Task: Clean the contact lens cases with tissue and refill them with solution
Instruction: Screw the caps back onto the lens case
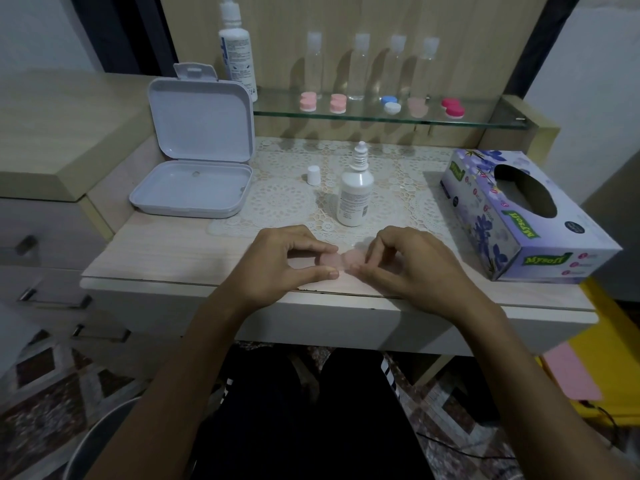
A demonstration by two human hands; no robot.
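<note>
Pinching from both sides, the left hand (287, 258) and the right hand (412, 261) meet over a pale pink contact lens case (337, 260) lying on the table (173, 258) near its front edge. Left thumb and forefinger curl round the case's left cup; the right hand's fingers (375, 249) nip the right cup, thumb low against its near side. Whether the caps are on or off, I can't tell, it's blurred.

Just beyond the fingers stands the small solution bottle (355, 194), upright, nozzle bare, with its white cap (313, 174) standing apart to the left of it on the lace mat (284, 199). Farther left of the left hand sits an open white box (194, 192), lid up. Off to the right of the right hand lies the tissue box (519, 216), flowered, opening facing up.

Back beyond the bottle, the glass shelf (485, 121) carries more lens cases (391, 103) in pink, blue-and-white and red, clear bottles (360, 64) behind them, and a big solution bottle (237, 50) at the left end.
</note>
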